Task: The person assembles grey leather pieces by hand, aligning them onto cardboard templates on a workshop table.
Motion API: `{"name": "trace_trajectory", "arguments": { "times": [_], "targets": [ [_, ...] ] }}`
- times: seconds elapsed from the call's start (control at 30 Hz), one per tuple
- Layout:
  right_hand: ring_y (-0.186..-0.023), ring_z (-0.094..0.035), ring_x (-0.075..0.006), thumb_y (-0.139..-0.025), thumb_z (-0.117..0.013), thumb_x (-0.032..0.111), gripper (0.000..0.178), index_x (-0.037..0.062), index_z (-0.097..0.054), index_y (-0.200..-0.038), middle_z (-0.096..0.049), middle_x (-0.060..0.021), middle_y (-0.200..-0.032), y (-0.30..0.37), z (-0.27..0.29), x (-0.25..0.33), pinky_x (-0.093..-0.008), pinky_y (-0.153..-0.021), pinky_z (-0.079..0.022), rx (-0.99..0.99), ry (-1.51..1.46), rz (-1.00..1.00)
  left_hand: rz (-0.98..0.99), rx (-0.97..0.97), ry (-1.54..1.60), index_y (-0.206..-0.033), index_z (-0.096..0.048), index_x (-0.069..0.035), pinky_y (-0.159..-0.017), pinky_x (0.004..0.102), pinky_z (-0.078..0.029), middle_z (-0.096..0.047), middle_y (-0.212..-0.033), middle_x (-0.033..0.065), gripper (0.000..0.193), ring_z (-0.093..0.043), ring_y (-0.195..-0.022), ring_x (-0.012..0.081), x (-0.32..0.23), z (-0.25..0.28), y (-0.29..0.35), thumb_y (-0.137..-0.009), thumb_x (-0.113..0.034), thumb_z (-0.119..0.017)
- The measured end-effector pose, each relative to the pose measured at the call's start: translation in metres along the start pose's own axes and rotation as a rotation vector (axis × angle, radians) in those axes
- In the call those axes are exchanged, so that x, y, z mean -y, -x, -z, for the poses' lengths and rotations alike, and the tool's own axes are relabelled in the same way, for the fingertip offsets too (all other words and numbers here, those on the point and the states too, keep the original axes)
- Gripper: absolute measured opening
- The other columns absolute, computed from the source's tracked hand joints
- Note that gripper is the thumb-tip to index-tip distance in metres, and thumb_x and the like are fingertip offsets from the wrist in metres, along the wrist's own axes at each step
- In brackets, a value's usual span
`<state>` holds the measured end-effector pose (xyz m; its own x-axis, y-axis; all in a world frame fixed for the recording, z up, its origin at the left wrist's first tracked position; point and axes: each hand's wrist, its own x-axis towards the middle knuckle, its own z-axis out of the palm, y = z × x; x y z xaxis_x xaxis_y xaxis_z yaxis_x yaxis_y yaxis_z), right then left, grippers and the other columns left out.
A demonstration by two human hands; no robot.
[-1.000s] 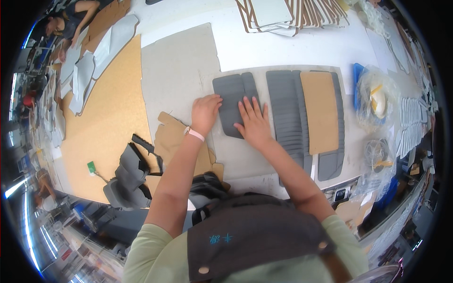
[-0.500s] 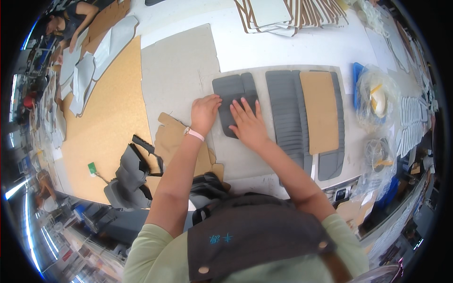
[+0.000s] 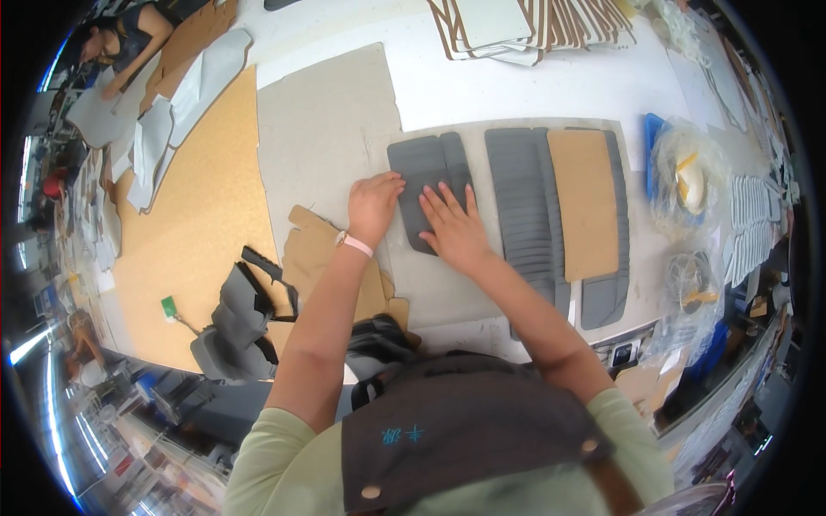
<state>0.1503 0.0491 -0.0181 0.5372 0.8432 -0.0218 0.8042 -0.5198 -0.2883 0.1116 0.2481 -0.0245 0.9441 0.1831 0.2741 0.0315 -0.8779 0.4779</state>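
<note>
A dark grey padded panel (image 3: pixel 422 159) with stitched ridges lies flat on a grey board (image 3: pixel 331 112) in front of me. My left hand (image 3: pixel 375 206) is closed at the panel's left edge, its thumb and fingertips pinched together there. Resting on the panel's lower right part, my right hand (image 3: pixel 456 228) is flat with its fingers spread. To the right is a larger grey ribbed panel (image 3: pixel 520 189), partly covered by a tan cardboard template (image 3: pixel 587 202).
Black and grey scraps (image 3: pixel 232 327) and torn brown cardboard (image 3: pixel 323 258) lie left of my forearm. A stack of brown-edged pieces (image 3: pixel 533 30) sits at the back. Clear plastic bags (image 3: pixel 688 181) line the right side. A co-worker (image 3: pixel 129 43) leans over white sheets at far left.
My hands stay in nearly the same place on the panel; the right one has slid very slightly toward me. At far left the co-worker's arm and a white sheet have shifted.
</note>
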Motion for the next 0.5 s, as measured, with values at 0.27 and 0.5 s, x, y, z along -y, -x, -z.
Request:
{"name": "trace_trajectory", "arguments": {
  "times": [0.27,0.5],
  "targets": [
    [-0.141,-0.028,-0.0266,-0.091,-0.055,0.038,0.061,0.0063,-0.043,-0.141,-0.037,-0.0070,-0.149,0.003,0.003,0.000,-0.0576,-0.115,-0.010,-0.023,-0.015,0.018,-0.009,0.022,-0.018,-0.091,-0.072,-0.009,-0.080,0.0350,-0.046,-0.070,-0.102,0.0033,0.011,-0.065,-0.089,0.0204,0.001,0.001,0.002,-0.083,-0.015,-0.066],
    [-0.138,-0.032,-0.0317,-0.087,-0.062,0.021,0.054,0.0038,-0.046,-0.136,-0.039,-0.0129,-0.145,0.034,0.018,-0.003,-0.0535,-0.112,-0.023,-0.180,-0.119,0.006,0.025,-0.075,0.027,-0.094,-0.071,-0.007,-0.083,0.0384,-0.047,-0.069,-0.103,0.0076,0.014,-0.063,-0.093,0.0270,-0.025,0.020,0.019,-0.081,-0.013,-0.069]
  ]
}}
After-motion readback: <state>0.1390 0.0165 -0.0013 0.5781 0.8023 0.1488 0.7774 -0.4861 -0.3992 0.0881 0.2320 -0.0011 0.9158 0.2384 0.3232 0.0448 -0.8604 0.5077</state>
